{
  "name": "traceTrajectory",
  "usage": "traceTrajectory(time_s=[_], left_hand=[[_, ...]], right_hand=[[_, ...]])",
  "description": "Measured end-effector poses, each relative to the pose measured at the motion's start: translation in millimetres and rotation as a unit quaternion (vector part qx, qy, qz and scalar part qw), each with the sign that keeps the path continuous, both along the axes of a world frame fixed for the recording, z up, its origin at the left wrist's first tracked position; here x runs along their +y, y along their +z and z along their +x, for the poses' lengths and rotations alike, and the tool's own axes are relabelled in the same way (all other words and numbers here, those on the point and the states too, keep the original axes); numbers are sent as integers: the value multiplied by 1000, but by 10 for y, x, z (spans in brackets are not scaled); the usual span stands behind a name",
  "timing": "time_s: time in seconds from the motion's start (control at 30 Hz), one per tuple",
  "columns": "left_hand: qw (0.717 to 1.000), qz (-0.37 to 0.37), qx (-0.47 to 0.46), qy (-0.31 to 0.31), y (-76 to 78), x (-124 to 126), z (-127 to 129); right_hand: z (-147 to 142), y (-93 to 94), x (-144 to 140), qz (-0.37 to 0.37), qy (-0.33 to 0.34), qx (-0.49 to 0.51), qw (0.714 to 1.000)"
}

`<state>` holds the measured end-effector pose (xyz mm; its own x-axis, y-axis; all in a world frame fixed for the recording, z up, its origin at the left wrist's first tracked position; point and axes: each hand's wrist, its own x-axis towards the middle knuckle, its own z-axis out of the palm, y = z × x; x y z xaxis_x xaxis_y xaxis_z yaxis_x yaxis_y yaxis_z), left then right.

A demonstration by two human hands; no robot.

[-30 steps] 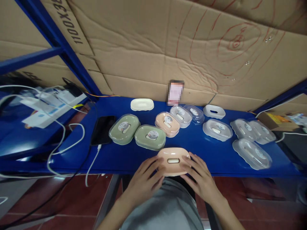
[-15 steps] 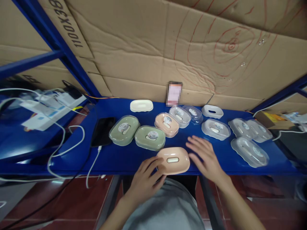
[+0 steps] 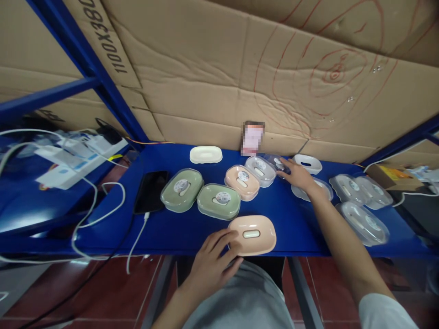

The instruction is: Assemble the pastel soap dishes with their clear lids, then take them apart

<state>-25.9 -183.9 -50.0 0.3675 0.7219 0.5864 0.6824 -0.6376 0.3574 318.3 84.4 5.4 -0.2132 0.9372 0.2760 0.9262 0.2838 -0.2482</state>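
My left hand point(image 3: 219, 253) holds the left edge of a peach soap dish point(image 3: 264, 235), its fingers over the rim and the thumb at the near side. The dish has no lid and shows a pale slotted insert in its middle. Farther back, my right hand point(image 3: 297, 174) has its fingers and thumb at the right side of a clear lid point(image 3: 272, 160), partly hiding it. Beside that lid stand a grey-white lidded soap dish point(image 3: 260, 171) and a peach lidded soap dish point(image 3: 242, 183). My right wrist partly covers another lidded whitish dish point(image 3: 324, 188).
Two green lidded dishes point(image 3: 181, 189) sit left of centre. A cream dish piece point(image 3: 206, 154) and a white slotted piece point(image 3: 310, 163) stand at the back. Several clear-lidded pieces point(image 3: 363, 224) lie right. A black phone point(image 3: 150, 192) with a white cable lies left.
My right hand has moved from beside the peach dish forward to the clear lid at the back. My left hand has stayed on the dish. The view has shifted slightly.
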Motion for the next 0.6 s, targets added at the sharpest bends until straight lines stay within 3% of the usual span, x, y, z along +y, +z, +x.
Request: traceTrajectory(time_s=[0.1, 0.23, 0.3, 0.43, 0.6], left_hand=[[1000, -8, -10, -1, -2, 0, -3], [999, -16, -35, 11, -36, -5, 1], [998, -20, -51, 17, -55, -10, 0], [995, -50, -79, 28, -66, -19, -14], [986, -107, -121, 38, -56, -13, -34]], right_hand=[[-12, 128, -267, 43, -36, 38, 998], [14, 215, -1042, 109, -44, 97, 988], [-4, 125, -1501, 103, 24, 152, 983], [-156, -182, -2172, -6, 198, 180, 964], [-377, -296, -2330, -55, 257, 157, 952]])
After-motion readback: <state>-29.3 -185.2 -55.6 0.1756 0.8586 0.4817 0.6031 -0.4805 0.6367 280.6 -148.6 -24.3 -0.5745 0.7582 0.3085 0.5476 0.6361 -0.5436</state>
